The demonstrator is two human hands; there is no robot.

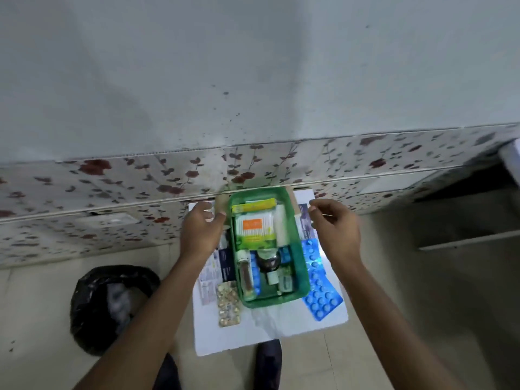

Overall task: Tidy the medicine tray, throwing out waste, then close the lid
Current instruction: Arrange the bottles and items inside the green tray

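Observation:
A green medicine tray (302, 273) stands on a white board (267, 330) on the floor. Inside it lie a pack of cotton swabs (254, 225), a yellow-green box (254, 206), a small vial (244, 273), a dark round bottle (268, 263) and blue pill strips. My left hand (201, 230) hovers at the tray's left side, fingers apart, holding nothing. My right hand (334, 229) hovers at the tray's right side, also with spread fingers. Blue blister strips (323, 299) lie to the right of the tray, a strip of yellow capsules (228, 304) and leaflets (209, 273) to its left.
A bin lined with a black bag (109, 305) stands on the floor at the left, with crumpled waste inside. A wall with flowered tiles (140, 175) runs behind the tray. A dark opening with a shelf (472, 215) is at the right. My legs (268, 361) show at the bottom.

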